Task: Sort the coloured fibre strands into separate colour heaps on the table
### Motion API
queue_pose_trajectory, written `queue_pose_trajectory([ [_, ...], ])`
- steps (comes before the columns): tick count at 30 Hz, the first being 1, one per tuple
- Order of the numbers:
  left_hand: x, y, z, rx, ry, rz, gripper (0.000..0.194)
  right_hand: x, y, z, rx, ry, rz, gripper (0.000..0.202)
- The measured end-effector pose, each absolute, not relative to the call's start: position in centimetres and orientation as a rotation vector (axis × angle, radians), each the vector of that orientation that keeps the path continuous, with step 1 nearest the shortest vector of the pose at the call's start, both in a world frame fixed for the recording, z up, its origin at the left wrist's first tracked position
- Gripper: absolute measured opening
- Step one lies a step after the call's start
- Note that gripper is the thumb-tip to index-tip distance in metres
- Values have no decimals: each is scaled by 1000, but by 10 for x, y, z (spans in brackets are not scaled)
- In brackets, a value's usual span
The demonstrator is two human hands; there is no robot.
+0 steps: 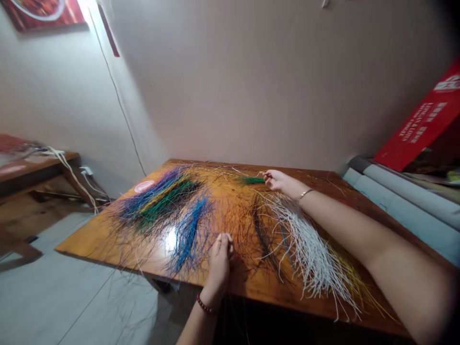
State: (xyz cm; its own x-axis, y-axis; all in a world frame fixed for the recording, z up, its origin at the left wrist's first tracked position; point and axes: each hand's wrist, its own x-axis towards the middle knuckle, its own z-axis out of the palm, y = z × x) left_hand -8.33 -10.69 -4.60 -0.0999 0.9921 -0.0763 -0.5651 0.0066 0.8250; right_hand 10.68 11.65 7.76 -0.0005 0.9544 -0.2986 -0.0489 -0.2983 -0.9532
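My left hand (221,254) is at the table's front edge, fingers curled together in a pinch; anything thin between them is too fine to make out. My right hand (275,179) reaches to the far side, its fingertips pinched beside a small bundle of green strands (251,180). A pale thin line shows by those fingertips, but whether they hold it I cannot tell. Blue strands (192,230) lie left of my left hand. Orange-brown strands (239,225) and dark strands (260,230) spread between the hands. Under my right forearm is a thick bundle of white strands (309,244).
Purple, yellow and green strands (161,199) lie on the left of the wooden table (89,239), near a round pinkish-white disc (144,186). Yellow strands (350,273) stick out beside the white ones. Large rolls (402,196) and a red bag (424,115) are at right.
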Motion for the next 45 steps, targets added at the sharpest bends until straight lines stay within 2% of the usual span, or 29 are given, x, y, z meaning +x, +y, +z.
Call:
queue_pose_trajectory([
  [3,-84,-107,-47,735,858,1464,44,99,65,75,-1318,-1193,1630,18],
  [5,-85,-107,-47,773,861,1464,43,89,23,69,-1210,-1578,1704,22],
  [8,-85,-107,-46,844,880,1467,41,68,-31,57,-1160,-1948,1540,30],
  [11,-85,-109,-45,934,898,1456,39,49,-58,47,-1179,-1975,1402,30],
  [16,-84,-112,-43,1021,935,1466,40,40,-59,38,-1186,-1793,1310,18],
  [19,-83,-112,-44,1031,927,1460,40,45,-54,41,-1199,-1731,1067,14],
  [24,-85,-110,-46,1028,901,1438,39,57,-64,55,-1029,-1661,230,17],
  [26,-86,-109,-47,1033,904,1440,39,59,-69,62,-994,-1629,79,20],
  [29,-85,-109,-48,1045,906,1451,40,60,-65,73,-1027,-1541,118,27],
  [34,-84,-110,-46,1060,889,1449,40,66,-30,89,-1075,-1328,485,48],
  [40,-84,-111,-44,1035,894,1437,42,67,-10,89,-1070,-1294,761,34],
  [45,-84,-111,-46,1029,887,1444,42,80,-13,98,-1011,-1158,673,30],
])
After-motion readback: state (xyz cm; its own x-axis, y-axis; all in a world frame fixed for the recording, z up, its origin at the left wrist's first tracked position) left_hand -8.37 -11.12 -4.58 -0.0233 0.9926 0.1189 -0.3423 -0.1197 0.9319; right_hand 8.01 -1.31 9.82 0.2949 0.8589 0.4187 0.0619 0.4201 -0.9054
